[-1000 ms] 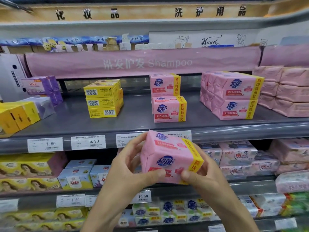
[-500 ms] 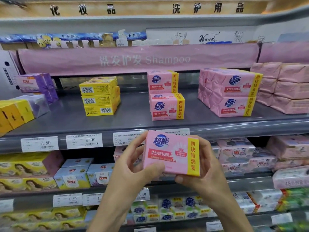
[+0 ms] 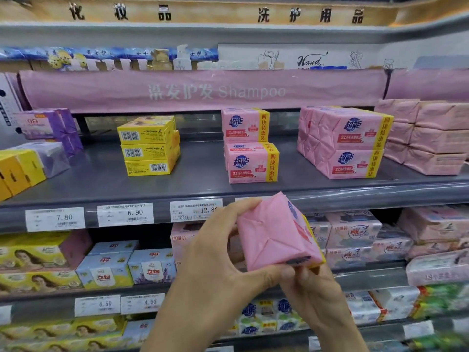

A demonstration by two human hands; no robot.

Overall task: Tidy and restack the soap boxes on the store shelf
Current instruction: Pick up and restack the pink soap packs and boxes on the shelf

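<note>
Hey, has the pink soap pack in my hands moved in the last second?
Yes. The pink soap pack has turned its folded end toward the camera, printed front now facing right, and shifted slightly rightward off the 12.80 price tag.

Half of it out of sight here!
The pink soap pack (image 3: 274,235) shows only a sliver of its printed face, and the fingers of the right hand (image 3: 313,294) are hidden behind it. The left hand (image 3: 219,262) covers the last digit on the 12.8 price tag (image 3: 194,210). Yellow boxes (image 3: 15,171) run off the left edge, plain pink packs (image 3: 441,138) off the right; green packs (image 3: 442,341) lower right are a blur.
</note>
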